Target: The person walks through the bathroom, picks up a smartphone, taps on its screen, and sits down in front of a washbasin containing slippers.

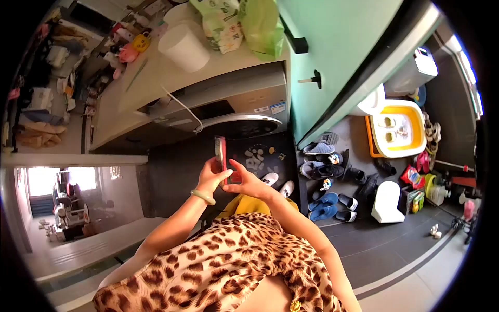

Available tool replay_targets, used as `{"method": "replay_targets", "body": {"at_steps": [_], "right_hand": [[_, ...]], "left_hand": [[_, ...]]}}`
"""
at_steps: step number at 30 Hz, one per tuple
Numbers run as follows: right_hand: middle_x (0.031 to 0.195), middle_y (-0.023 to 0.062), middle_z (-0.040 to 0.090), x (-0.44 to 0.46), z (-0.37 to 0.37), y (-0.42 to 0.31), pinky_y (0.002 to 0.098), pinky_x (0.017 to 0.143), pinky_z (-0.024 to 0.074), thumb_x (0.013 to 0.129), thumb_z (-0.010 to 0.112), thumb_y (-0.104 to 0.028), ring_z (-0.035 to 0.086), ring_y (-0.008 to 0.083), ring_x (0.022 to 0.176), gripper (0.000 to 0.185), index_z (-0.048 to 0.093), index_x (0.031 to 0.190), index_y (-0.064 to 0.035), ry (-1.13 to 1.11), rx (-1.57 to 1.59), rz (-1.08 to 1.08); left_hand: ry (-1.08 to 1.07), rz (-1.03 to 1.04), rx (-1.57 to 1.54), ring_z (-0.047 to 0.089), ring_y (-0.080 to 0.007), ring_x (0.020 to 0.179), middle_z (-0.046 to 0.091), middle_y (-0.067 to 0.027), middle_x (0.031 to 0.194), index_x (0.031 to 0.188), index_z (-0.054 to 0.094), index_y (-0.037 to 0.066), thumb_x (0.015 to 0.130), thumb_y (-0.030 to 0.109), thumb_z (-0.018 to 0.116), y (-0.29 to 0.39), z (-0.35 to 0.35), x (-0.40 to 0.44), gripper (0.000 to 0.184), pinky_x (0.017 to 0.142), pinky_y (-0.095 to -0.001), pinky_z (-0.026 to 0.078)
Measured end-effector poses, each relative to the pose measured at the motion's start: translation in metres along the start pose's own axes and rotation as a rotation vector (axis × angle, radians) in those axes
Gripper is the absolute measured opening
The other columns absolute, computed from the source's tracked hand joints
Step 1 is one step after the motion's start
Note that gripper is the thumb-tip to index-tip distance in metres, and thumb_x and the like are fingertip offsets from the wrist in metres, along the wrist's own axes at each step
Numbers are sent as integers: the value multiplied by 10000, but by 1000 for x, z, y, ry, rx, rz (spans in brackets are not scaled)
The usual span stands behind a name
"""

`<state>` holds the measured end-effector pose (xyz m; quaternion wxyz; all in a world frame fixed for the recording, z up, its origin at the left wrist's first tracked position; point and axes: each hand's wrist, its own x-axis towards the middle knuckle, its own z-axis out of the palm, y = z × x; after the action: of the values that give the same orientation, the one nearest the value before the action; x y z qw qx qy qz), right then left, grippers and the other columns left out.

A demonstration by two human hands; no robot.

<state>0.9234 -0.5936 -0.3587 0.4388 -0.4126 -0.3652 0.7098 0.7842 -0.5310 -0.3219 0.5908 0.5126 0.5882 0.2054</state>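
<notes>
Many shoes [323, 207] lie on dark flooring [379, 252], right of the phone [221, 152].

Phone [220, 151]: between left hand [209, 178] and right hand [248, 183]
Counter [150, 78]: bucket [184, 48] on top, plastic bags [263, 28] right of bucket
Washing machine [254, 96]: under counter, left of door [338, 36]
Slippers [323, 207]: on floor [358, 255], right of door
Basin [414, 125]: right of slippers, farther out, shoes [387, 122] inside

Leopard-print top [208, 255], pale green bangle [203, 197]
</notes>
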Motion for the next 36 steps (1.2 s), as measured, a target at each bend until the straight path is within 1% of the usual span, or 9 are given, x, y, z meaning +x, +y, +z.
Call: {"method": "replay_targets", "body": {"at_steps": [5, 9, 14, 18, 21, 26, 28, 32, 36], "right_hand": [[1068, 179, 505, 0, -6, 17, 342, 877, 382, 691, 679, -309, 490, 259, 1021, 777, 243, 1301, -106, 90, -174, -37], [917, 99, 568, -8, 4, -22, 300, 762, 432, 723, 610, -137, 550, 183, 867, 619, 320, 1269, -108, 91, -397, -76], [755, 144, 577, -8, 21, -26, 383, 603, 450, 764, 511, -143, 571, 317, 683, 414, 408, 1161, -90, 129, -777, -216], [753, 158, 576, 11, 17, -11, 392, 597, 444, 807, 509, -213, 568, 327, 688, 421, 364, 1173, -62, 518, -578, -157], [756, 189, 577, 26, 8, -8, 386, 604, 441, 832, 477, -251, 563, 337, 704, 305, 492, 1020, -11, 358, -200, 41], [747, 213, 570, 38, 9, 5, 381, 626, 440, 831, 455, -241, 563, 350, 718, 282, 545, 884, 21, 358, -410, -9], [737, 212, 570, 43, 18, 13, 381, 635, 439, 825, 444, -213, 564, 350, 724, 257, 549, 867, 19, 409, -457, -70], [773, 188, 591, 44, 37, -2, 392, 677, 444, 738, 496, -185, 569, 341, 766, 203, 582, 841, -33, 199, -290, 30], [767, 200, 582, 51, 53, -34, 383, 680, 438, 785, 490, -281, 560, 351, 752, 301, 590, 810, 2, 84, -163, -110]], "left_hand": [[311, 303, 797, 453, -267, 994, 462, -145, 1045, 1144, 366, 14, 524, 153, 756, -15, -11, -3, 746, 853, -369, 377], [298, 297, 798, 387, -337, 1040, 416, -187, 1093, 1146, 336, 27, 501, 166, 749, -26, -19, -6, 778, 868, -410, 349], [314, 327, 810, 394, -351, 1008, 448, -190, 1043, 1133, 343, 27, 484, 150, 743, -29, -18, -14, 772, 845, -424, 353], [310, 363, 817, 404, -359, 980, 456, -194, 1017, 1129, 346, 35, 486, 145, 738, -34, -16, -18, 761, 835, -429, 354], [274, 376, 799, 409, -360, 961, 450, -192, 1005, 1132, 345, 41, 492, 145, 737, -36, -14, -28, 757, 826, -431, 356], [242, 318, 825, 420, -342, 974, 442, -201, 1027, 1152, 331, 28, 497, 146, 746, -41, -16, -37, 784, 823, -416, 363], [173, 125, 682, 464, -274, 967, 462, -176, 1046, 1180, 322, 12, 551, 133, 742, -25, -21, -46, 767, 806, -371, 402], [-102, -211, -22, 480, -294, 989, 485, -173, 1074, 1200, 317, 25, 720, 371, 452, 8, -73, -60, 606, 836, -408, 396], [-393, -356, -541, 498, -330, 992, 496, -184, 1100, 1210, 327, 32, 829, 580, 226, 9, -108, -76, 675, 842, -460, 400]]}}
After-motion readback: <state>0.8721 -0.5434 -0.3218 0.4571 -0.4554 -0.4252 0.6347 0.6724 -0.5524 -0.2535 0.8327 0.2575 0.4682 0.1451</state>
